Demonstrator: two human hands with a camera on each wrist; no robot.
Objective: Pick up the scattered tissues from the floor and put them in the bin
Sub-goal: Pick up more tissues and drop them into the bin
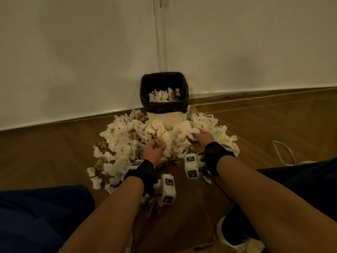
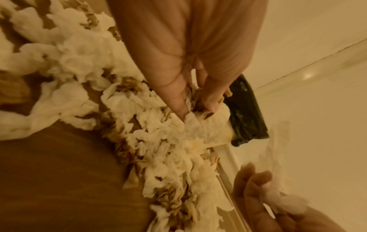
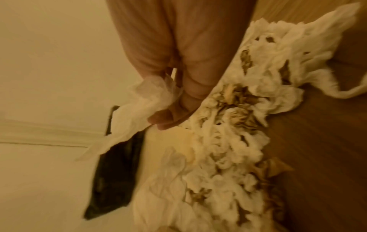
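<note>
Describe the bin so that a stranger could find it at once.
Look where the white wall meets the brown wooden floor. There stands a small cream square bin lined with a black plastic bag, the only upright container, ringed by crumpled white tissues.

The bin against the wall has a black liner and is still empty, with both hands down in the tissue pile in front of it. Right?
Not quite. The bin against the wall has its black liner, but it is not empty: the head view shows crumpled tissues already inside. The left hand and right hand are both down in the tissue pile in front of it.
</note>
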